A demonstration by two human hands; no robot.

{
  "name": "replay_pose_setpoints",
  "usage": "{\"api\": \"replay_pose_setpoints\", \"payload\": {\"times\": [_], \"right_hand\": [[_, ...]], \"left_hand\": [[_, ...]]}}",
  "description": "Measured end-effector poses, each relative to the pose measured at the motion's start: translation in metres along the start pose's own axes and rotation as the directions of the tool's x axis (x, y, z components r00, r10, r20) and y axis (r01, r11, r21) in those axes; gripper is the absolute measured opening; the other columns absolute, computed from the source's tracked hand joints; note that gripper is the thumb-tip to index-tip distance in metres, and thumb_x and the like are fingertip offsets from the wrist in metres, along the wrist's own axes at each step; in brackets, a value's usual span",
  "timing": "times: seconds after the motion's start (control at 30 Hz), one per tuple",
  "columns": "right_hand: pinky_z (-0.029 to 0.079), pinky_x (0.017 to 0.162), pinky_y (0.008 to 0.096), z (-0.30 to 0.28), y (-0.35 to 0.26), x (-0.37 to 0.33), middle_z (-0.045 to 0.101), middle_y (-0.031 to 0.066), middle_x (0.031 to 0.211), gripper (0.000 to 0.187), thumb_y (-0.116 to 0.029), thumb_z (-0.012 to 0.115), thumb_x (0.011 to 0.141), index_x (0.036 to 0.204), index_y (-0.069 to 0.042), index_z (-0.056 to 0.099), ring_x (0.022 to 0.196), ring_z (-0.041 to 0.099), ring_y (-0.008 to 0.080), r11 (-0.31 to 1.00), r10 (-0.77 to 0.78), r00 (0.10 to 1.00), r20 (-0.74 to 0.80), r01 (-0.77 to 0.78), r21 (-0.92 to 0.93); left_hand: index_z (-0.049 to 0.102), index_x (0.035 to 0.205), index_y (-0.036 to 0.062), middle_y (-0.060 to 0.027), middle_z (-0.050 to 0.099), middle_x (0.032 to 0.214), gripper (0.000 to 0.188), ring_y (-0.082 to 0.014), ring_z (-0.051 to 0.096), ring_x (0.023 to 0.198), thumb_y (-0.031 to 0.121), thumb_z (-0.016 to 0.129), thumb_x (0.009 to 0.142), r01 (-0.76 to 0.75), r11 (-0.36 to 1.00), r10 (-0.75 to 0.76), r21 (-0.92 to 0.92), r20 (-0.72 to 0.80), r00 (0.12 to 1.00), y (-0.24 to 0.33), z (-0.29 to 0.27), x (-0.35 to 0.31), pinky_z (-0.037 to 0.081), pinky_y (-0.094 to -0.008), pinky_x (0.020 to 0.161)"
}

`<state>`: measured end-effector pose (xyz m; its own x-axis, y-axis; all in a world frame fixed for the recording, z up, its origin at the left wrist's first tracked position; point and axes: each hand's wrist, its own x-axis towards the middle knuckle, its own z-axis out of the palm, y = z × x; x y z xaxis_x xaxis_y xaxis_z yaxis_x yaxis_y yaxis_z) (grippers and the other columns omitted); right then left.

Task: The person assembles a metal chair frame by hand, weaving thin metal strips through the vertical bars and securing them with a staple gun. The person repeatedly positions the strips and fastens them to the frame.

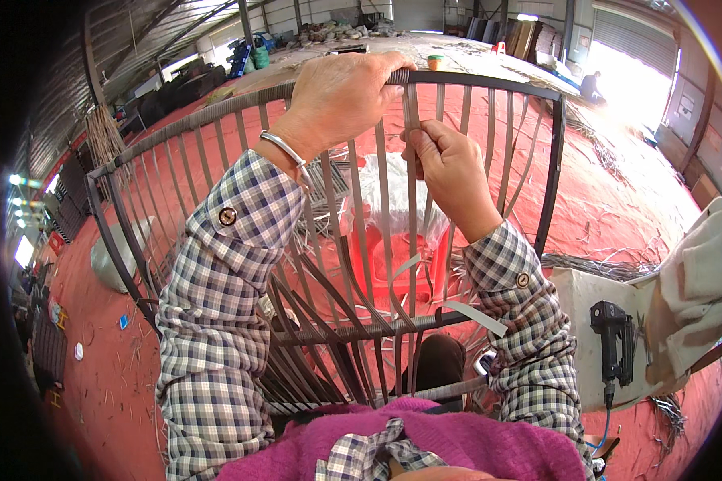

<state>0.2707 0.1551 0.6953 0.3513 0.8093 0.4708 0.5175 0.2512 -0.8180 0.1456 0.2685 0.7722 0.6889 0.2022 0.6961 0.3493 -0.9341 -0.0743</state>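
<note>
From here I see a red floor [128, 385] littered with scraps of strip, and a bundle of loose strips [598, 266] off to the worker's right. Near it, a black air tool [610, 341] lies on a pale surface [573, 353], its blue hose [604, 429] trailing down. Beyond the upright frame [552, 172] stands a red stool [399, 244] with clear plastic [399, 196] over it, partly screened by the frame's grey strips. The frame is right in front of the worker, its lower part near the lap. The left hand [341, 96] is curled over the wrapped top bar, some fingers hidden. The right hand [453, 168] is nearly closed, pinching one grey strip [412, 192] between thumb and forefinger just below that bar.
</note>
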Motion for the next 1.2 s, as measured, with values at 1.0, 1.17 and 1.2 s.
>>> {"api": "replay_pose_setpoints", "payload": {"times": [1.0, 1.17, 1.2], "right_hand": [[0.043, 0.070, 0.0388, 0.057, 0.178, -0.175, 0.059, 0.0060, 0.077, 0.017, -0.029, 0.060, 0.082, 0.084, -0.013, 0.061, 0.076, 0.058, 0.0245, 0.722, -0.097, 0.915, 0.392, 0.336, -0.605], [0.044, 0.072, 0.0402, 0.104, 0.286, -0.269, 0.063, 0.0097, 0.079, 0.015, -0.024, 0.057, 0.082, 0.086, -0.012, 0.065, 0.079, 0.060, 0.0291, 0.615, 0.194, 0.896, 0.399, 0.205, -0.761], [0.044, 0.078, 0.0394, 0.106, 0.301, -0.292, 0.063, 0.0098, 0.088, 0.017, -0.025, 0.057, 0.081, 0.090, -0.012, 0.064, 0.089, 0.060, 0.0274, 0.627, 0.121, 0.931, 0.343, 0.196, -0.753]], "left_hand": [[0.061, 0.102, 0.0097, -0.0053, 0.063, 0.084, 0.032, -0.0248, 0.062, 0.068, 0.018, 0.071, 0.073, -0.074, 0.994, 0.076, -0.078, 0.021, 0.997, 0.046, -0.019, -0.112, 0.047, -0.0317, 0.056], [0.062, 0.095, 0.0116, -0.0042, 0.065, 0.087, 0.026, -0.0239, 0.062, 0.074, 0.016, 0.072, 0.071, 0.228, 0.912, -0.093, -0.342, 0.370, 0.925, 0.089, 0.045, -0.224, 0.045, -0.0345, 0.064], [0.062, 0.095, 0.0118, -0.0041, 0.065, 0.087, 0.026, -0.0235, 0.062, 0.074, 0.016, 0.072, 0.072, 0.212, 0.885, -0.056, -0.415, 0.357, 0.932, 0.098, 0.056, -0.245, 0.045, -0.0341, 0.064]]}}
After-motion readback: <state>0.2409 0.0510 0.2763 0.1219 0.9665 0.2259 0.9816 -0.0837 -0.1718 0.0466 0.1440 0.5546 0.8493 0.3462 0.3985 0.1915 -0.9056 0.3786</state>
